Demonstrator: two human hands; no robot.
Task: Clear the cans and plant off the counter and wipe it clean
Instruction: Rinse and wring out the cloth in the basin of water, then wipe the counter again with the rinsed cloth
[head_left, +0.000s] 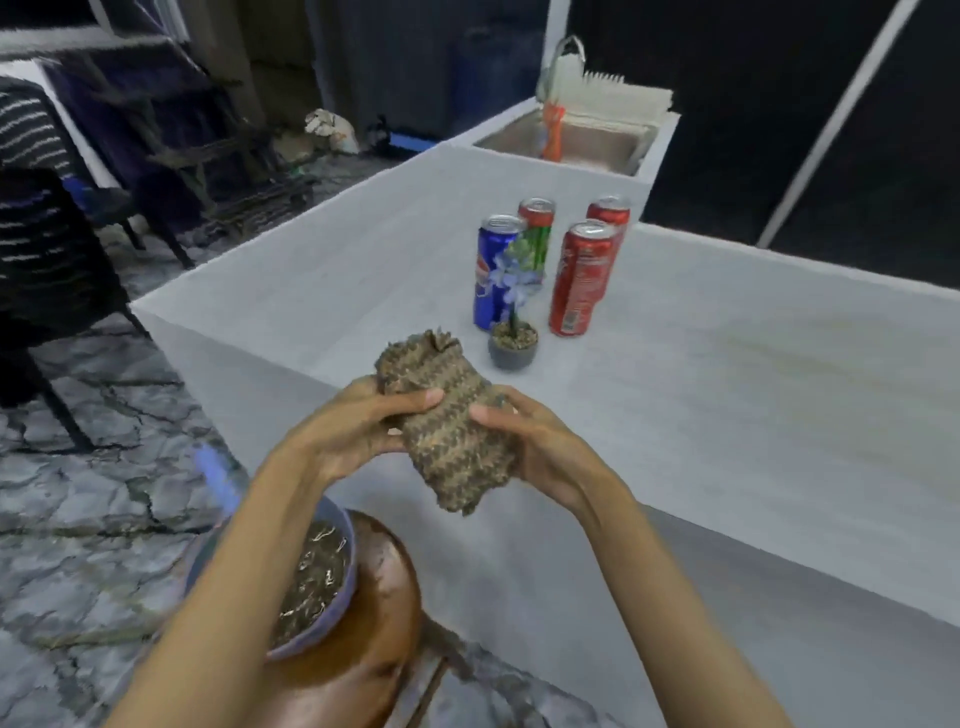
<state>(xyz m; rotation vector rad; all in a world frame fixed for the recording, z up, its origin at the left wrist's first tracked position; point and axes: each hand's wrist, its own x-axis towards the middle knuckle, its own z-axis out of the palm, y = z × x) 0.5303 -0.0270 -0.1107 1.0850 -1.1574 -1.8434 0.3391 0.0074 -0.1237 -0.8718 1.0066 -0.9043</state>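
Observation:
Both hands hold a brown knitted cloth (449, 421) above the near edge of the white counter (727, 405). My left hand (358, 426) grips its left side and my right hand (540, 441) its right side. Beyond the cloth stands a small plant (513, 332) with blue flowers in a dark pot. Behind it are a blue can (493, 273), a red can (584, 278), a red-and-green can (535, 234) and another red can (609, 213), all upright and close together.
A sink (582, 137) with a tap and an orange bottle sits at the counter's far end. A blue bowl (317, 577) holding dark stuff rests on a brown wooden stool (374, 623) below my left arm. Dark chairs stand on the marbled floor at left.

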